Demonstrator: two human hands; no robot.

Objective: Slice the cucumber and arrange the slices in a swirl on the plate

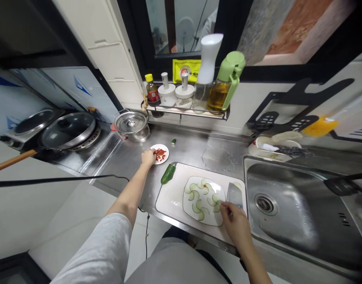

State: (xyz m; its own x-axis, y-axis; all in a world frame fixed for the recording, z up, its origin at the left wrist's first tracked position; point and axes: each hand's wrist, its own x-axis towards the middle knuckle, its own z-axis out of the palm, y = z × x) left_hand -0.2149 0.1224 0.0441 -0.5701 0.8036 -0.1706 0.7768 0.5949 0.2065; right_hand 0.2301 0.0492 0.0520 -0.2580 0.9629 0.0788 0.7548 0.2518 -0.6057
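Note:
My left hand [148, 157] reaches out to a small white dish of chopped red chilli [160, 154] and its closed fingers touch the dish's left rim. My right hand [235, 224] rests at the near right corner of a clear square plate [189, 203] bearing cucumber slices [200, 196] in a ring; its fingers curl at the plate's edge, beside the handle of a cleaver [234, 194]. The plate sits on a white cutting board [169, 197]. A green cucumber piece [168, 174] lies at the board's far left corner.
A steel sink [284, 205] lies right of the board. A lidded steel pot [132, 125] and a lidded wok [67, 130] on the stove stand to the left. A wall shelf [186, 110] holds bottles and oil dispensers. A dish rack [275, 148] sits behind the sink.

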